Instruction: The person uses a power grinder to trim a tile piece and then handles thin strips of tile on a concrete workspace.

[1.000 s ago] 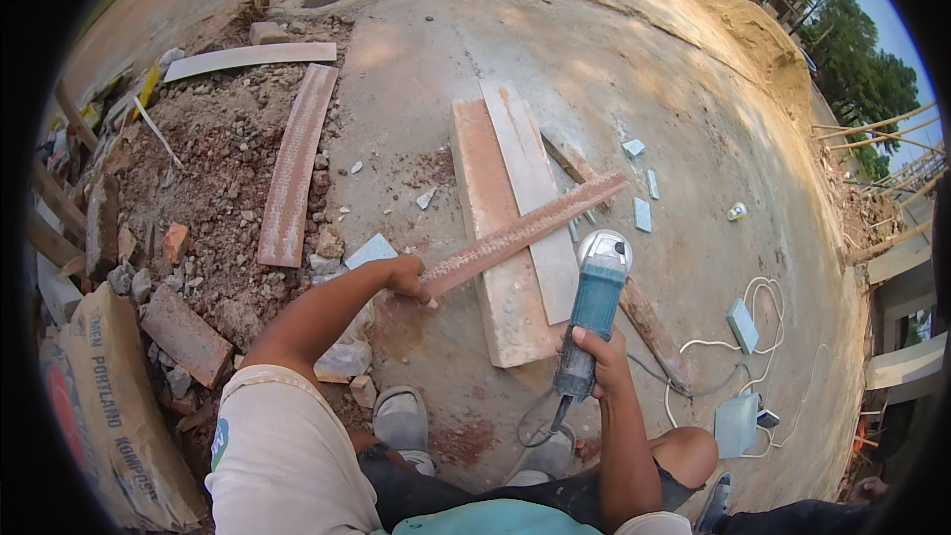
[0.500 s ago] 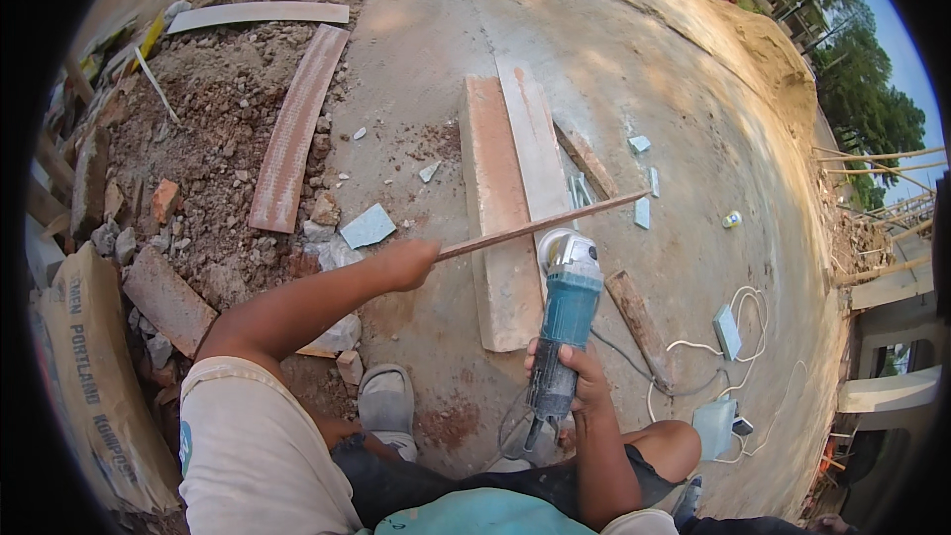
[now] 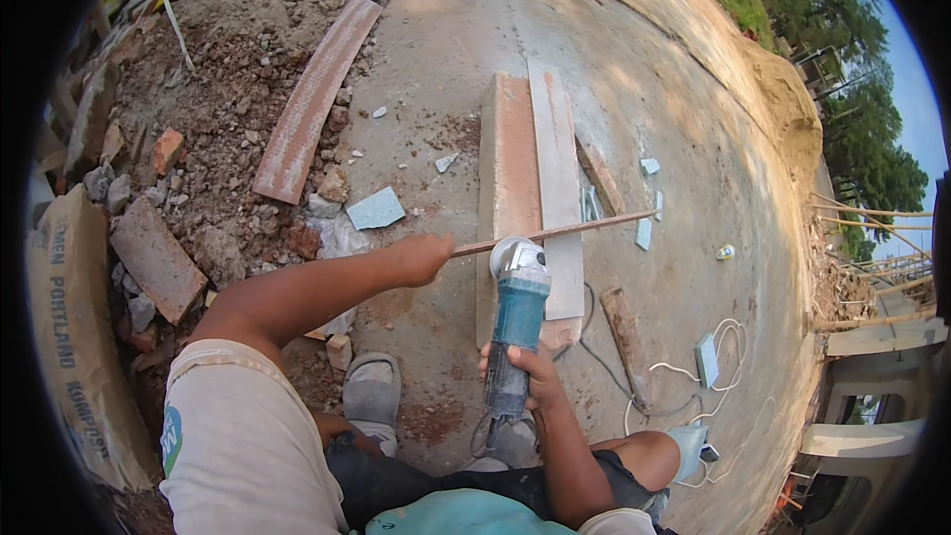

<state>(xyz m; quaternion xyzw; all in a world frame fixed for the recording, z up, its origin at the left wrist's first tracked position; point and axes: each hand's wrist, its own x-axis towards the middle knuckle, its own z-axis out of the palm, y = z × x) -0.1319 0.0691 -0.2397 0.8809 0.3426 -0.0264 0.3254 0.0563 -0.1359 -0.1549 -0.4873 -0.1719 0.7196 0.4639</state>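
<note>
My left hand point(image 3: 426, 260) is closed around one end of a long, thin reddish-brown strip point(image 3: 604, 225). The strip points out to the right, over a thick beam point(image 3: 514, 144) and a pale flat plank point(image 3: 557, 154) lying on it. In my right hand point(image 3: 525, 374) is a teal angle grinder point(image 3: 519, 309), held by its dark rear body. Its metal head and pale disc are up against the strip, close to my left hand. Whether the disc touches the strip, I cannot tell. The strip's held end is hidden in my fist.
Rubble point(image 3: 233, 89) with long tile strips point(image 3: 319, 104) lies left, beside a cement bag point(image 3: 84, 337). Light-blue tile pieces point(image 3: 376, 208) are scattered about. A piece of wood point(image 3: 626, 347) and looping white cable point(image 3: 735, 337) lie on the concrete at right.
The grinder has moved left along the strip, from its middle toward my left hand. The strip lies a little flatter, and the whole view has shifted slightly.
</note>
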